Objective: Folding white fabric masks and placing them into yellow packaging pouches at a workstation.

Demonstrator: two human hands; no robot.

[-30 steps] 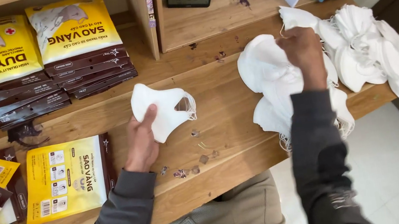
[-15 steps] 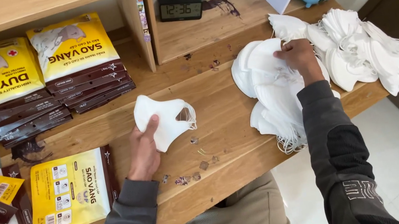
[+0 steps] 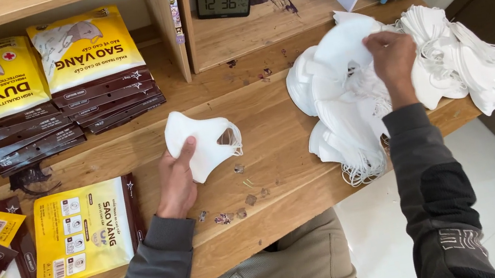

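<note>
Seen from the head camera looking down, a person in a dark grey jumper is sitting at a wooden table [image 3: 276, 154]. The left hand [image 3: 176, 183] is resting on the table, its fingers closed on the edge of a single white face mask [image 3: 202, 147] lying flat near the middle of the table. The right hand [image 3: 391, 60] is reaching across to the right, pinching another white mask [image 3: 342, 44] and lifting it above a loose pile of masks [image 3: 351, 122]. A second heap of masks [image 3: 474, 63] is sitting just beyond it at the table's right edge. To the left, a yellow packet [image 3: 85, 231] is lying flat near the left forearm, and stacks of yellow and brown packets [image 3: 40, 86] are sitting further back. A small digital clock [image 3: 223, 0] is standing on a shelf behind
</note>
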